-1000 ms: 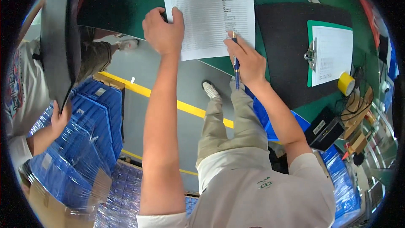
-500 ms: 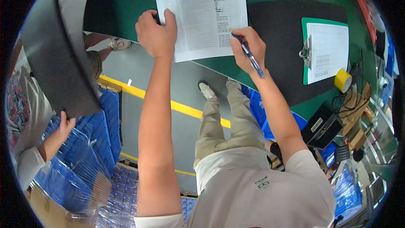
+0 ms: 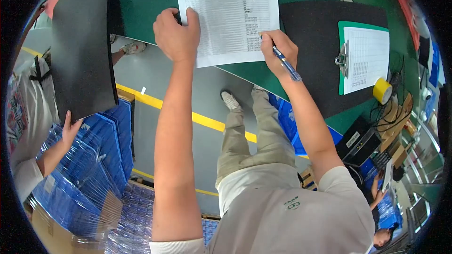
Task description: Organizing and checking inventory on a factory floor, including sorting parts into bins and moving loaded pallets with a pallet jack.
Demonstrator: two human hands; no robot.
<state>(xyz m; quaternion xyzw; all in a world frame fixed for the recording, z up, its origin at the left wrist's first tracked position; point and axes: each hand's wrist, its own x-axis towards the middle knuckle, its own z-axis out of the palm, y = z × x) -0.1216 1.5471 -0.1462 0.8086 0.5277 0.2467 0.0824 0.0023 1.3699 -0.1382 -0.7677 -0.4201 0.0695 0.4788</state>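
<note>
A printed sheet of paper [image 3: 216, 23] with rows of small text and a column of dark marks lies on the green tabletop [image 3: 141, 9]. My left hand [image 3: 176, 37] rests at its left edge, fingers curled and thumb against the paper. A small dark patch shows between thumb and fingers; whether it is an object or shadow I cannot make out. At the sheet's lower right, my right hand [image 3: 282, 54] grips a blue pen [image 3: 285, 61], its tip end by the marked column.
A black mat [image 3: 310, 56] bears a green clipboard [image 3: 342, 56] with papers. Yellow tape [image 3: 382, 90], cables and a black box [image 3: 360, 141] lie to the right. At left, another person's hand [image 3: 70, 129] holds a dark panel [image 3: 84, 51] near blue crates [image 3: 115, 131]. Another person is at lower right.
The dark panel at left has swung and shifted right with the other person's hand. My right hand and pen have moved slightly right. A person holding a pale flat object now shows at lower right.
</note>
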